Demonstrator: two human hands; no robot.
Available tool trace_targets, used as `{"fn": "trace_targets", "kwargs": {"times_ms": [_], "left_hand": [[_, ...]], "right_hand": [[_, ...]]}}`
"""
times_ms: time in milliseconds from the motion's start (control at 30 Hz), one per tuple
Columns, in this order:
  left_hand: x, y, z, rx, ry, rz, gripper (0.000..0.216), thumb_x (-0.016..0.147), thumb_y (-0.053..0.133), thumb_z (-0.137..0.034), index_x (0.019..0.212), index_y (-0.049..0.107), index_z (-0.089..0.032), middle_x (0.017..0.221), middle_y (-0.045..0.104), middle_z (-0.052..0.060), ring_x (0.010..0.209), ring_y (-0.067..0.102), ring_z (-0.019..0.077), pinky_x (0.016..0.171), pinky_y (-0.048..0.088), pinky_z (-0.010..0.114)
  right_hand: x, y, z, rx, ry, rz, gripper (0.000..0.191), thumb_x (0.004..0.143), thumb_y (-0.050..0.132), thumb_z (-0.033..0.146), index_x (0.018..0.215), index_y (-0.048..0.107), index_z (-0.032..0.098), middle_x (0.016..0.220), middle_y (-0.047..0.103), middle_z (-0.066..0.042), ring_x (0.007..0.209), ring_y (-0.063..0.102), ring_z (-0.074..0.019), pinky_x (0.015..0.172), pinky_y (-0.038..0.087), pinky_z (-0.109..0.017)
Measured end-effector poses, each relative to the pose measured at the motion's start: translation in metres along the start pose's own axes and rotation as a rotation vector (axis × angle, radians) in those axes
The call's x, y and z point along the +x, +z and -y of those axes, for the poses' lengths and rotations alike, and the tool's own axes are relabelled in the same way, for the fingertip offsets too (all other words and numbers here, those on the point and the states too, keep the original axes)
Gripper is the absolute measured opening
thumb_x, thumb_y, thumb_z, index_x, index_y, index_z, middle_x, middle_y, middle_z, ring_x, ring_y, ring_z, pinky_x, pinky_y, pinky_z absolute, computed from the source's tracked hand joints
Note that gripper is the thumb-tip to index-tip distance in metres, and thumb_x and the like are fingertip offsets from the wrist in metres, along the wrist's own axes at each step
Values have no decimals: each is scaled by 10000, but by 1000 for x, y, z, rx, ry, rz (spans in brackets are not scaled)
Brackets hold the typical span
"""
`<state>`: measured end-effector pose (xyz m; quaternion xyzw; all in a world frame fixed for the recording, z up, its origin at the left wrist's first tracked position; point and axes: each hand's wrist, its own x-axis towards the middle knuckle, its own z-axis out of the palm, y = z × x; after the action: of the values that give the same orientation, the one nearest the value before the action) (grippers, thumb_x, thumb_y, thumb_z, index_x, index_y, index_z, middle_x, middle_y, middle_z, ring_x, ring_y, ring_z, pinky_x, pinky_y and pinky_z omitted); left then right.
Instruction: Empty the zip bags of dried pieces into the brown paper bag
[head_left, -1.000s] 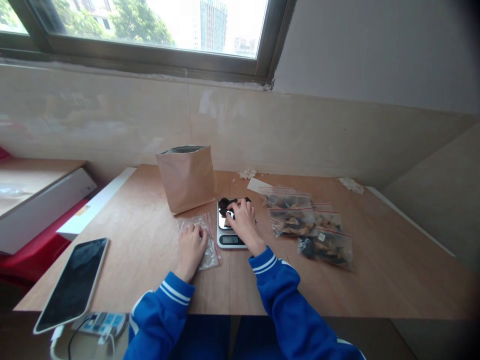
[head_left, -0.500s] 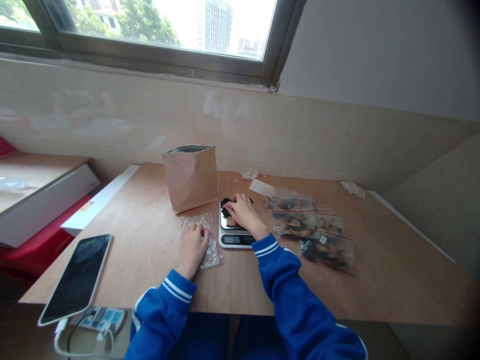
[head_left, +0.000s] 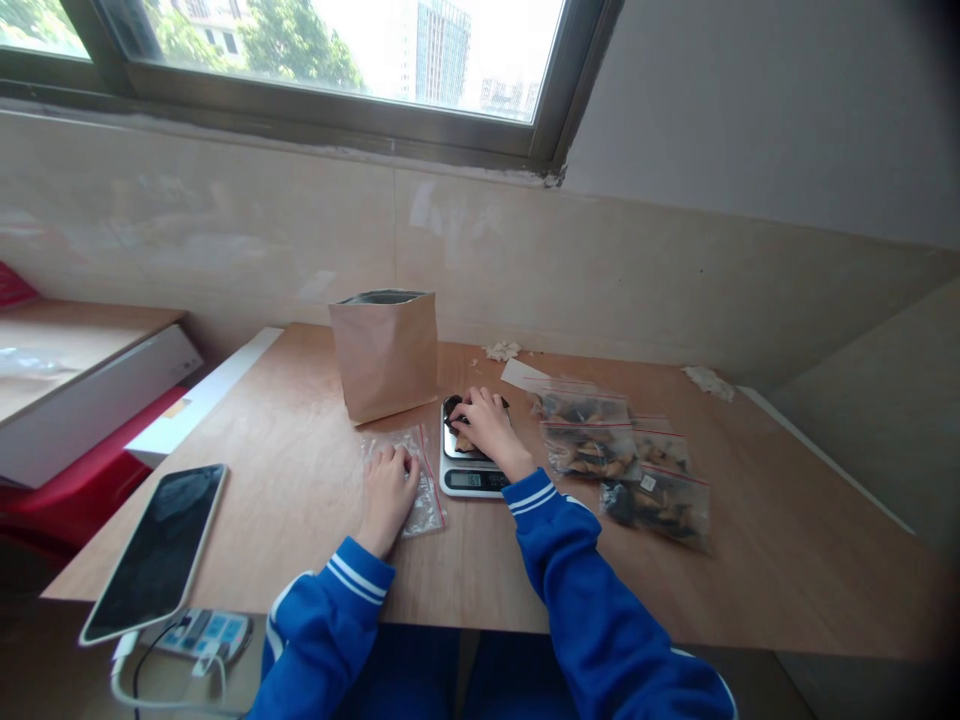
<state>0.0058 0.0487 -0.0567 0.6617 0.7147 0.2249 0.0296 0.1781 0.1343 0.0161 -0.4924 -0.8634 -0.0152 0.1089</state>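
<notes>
My right hand (head_left: 487, 424) is over the kitchen scale (head_left: 474, 483), its fingers curled down around dark and tan dried mushroom pieces (head_left: 463, 443) on the metal plate. Parts of those pieces are hidden under the fingers. The scale's small display is lit, though its digits are too small to read surely. To the left, my left hand (head_left: 391, 492) lies palm down on a clear zip bag (head_left: 429, 505) with a red seal line, fingers loosely bent. Behind both hands stands a brown paper pouch (head_left: 386, 355), upright with its top open.
Several filled zip bags (head_left: 589, 447) of dark and tan dried pieces lie right of the scale. A white card (head_left: 523, 374) and pale crumbs (head_left: 501, 351) are near the wall. At the left edge lies a tablet (head_left: 155, 553), with a power strip (head_left: 202, 636) and white cable below.
The whole view has shifted slightly. Both hands keep nearly the same place, the right on the dried pieces and the left on the zip bag.
</notes>
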Motion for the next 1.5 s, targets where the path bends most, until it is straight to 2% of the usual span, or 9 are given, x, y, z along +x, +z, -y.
{"fn": "trace_targets", "kwargs": {"times_ms": [267,433,667,833,1000,1167,1333,1433,1500], "left_hand": [[0,1,1,-34,3,-2,285,945,375,-314,796,581,-185,887,619,98,840,563,253,767,390,382],[-1,1,2,-45,4,-6,278,941,382,-309,782,575,-187,880,613,96,840,560,250,770,393,387],[-1,1,1,-44,1,-7,288,947,367,-314,799,581,-190,894,617,99,853,565,255,782,397,390],[0,-1,1,-59,-7,2,286,947,369,-303,813,590,-183,903,615,105,850,563,251,770,390,380],[0,-2,1,-50,3,13,269,945,383,-303,813,582,-179,881,605,97,846,557,248,767,383,376],[0,0,2,-45,12,6,272,953,377,-308,826,579,-177,878,602,95,855,554,247,785,380,381],[0,2,3,-49,5,1,271,954,384,-308,822,581,-176,893,612,96,863,556,251,788,380,385],[-1,3,3,-55,3,-8,269,952,387,-301,818,583,-176,897,618,91,855,559,250,776,385,382],[-1,3,3,-52,6,-15,270,953,385,-296,818,586,-176,896,622,91,847,561,249,768,387,381]], "right_hand": [[11,-17,-3,337,27,-103,140,916,602,254,931,738,221,982,646,-55,997,567,-205,885,380,-358],[25,-32,-13,606,5,-200,151,894,588,220,899,731,173,903,670,-52,829,615,-153,775,461,-281],[62,-61,-3,911,41,-374,201,832,640,349,893,702,168,855,727,-34,763,642,-148,724,500,-271],[124,-97,23,809,-75,-417,169,842,641,321,861,668,156,864,710,-21,810,634,-145,805,488,-285],[163,-96,39,684,-77,-398,70,868,594,214,862,631,156,886,690,-21,829,615,-148,843,463,-294],[165,-85,44,664,-68,-380,121,912,555,234,932,637,147,888,695,-32,814,617,-146,819,463,-274],[157,-93,36,544,-201,-375,178,932,532,235,917,691,157,954,688,-58,945,588,-177,910,430,-308],[140,-100,21,544,-210,-468,199,927,505,193,963,699,171,1004,670,-59,978,561,-181,921,416,-310],[118,-101,7,559,-189,-413,221,926,486,182,971,702,171,956,663,-46,862,566,-164,845,437,-295]]}}
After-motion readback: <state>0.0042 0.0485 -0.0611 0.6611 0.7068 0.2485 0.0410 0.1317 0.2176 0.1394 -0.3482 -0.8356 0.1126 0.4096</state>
